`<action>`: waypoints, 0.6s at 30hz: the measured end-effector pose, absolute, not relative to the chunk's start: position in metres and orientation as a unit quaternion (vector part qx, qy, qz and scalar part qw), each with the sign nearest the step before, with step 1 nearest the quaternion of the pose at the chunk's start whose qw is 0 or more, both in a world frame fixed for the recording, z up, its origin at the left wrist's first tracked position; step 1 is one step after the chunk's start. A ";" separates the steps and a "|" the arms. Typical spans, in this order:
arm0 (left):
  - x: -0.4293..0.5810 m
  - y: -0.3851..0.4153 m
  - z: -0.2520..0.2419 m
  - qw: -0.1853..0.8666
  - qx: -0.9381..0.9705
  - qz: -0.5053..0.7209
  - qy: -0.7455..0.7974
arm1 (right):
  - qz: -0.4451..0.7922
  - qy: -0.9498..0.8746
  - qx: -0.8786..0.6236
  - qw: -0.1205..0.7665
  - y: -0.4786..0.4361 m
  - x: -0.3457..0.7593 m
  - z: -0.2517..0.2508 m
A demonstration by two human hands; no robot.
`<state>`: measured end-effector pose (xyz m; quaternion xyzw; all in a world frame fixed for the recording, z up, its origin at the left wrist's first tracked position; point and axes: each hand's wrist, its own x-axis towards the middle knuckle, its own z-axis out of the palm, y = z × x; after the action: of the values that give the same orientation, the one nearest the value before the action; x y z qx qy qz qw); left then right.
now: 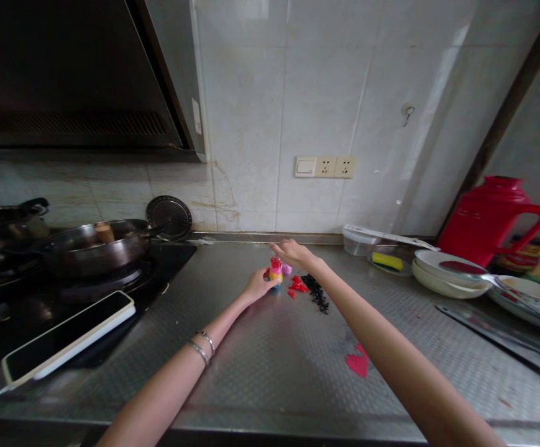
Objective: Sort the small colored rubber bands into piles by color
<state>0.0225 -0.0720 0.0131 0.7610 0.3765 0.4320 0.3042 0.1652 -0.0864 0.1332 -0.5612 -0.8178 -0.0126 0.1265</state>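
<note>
My left hand is wrapped round a small bottle, which stands upright on the steel counter. Its lower part looks blue and yellow, and red shows near the top. Over the bottle's mouth, my right hand has its fingers bent down and pressed together; whatever they may pinch is too small to make out. A small purple piece, perhaps a cap, lies just right of the bottle. Beside it are a little heap of red bits and a pile of black shreds. Closer to me lies a torn pinkish-red scrap, partly behind my right forearm.
At left, a phone on a white block lies by the stove, where a pan sits. To the right are a clear tub, a sponge, stacked bowls, a knife and a red thermos jug.
</note>
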 end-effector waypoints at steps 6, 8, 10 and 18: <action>0.022 -0.073 0.014 0.300 0.768 0.428 0.369 | -0.012 -0.834 -0.528 0.159 -0.085 0.166 0.140; 0.022 -0.073 0.014 0.303 0.767 0.429 0.370 | -0.022 -0.839 -0.505 0.202 -0.088 0.172 0.144; 0.022 -0.071 0.012 0.310 0.766 0.428 0.366 | -0.032 -0.835 -0.491 0.246 -0.091 0.181 0.146; 0.023 -0.063 0.006 0.343 0.748 0.447 0.350 | -0.042 -0.836 -0.518 0.175 -0.094 0.236 0.097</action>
<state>0.0233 -0.0627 0.0056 0.7478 0.3502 0.4475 0.3434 0.2356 -0.0938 0.0971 -0.5176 -0.8365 -0.0419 0.1749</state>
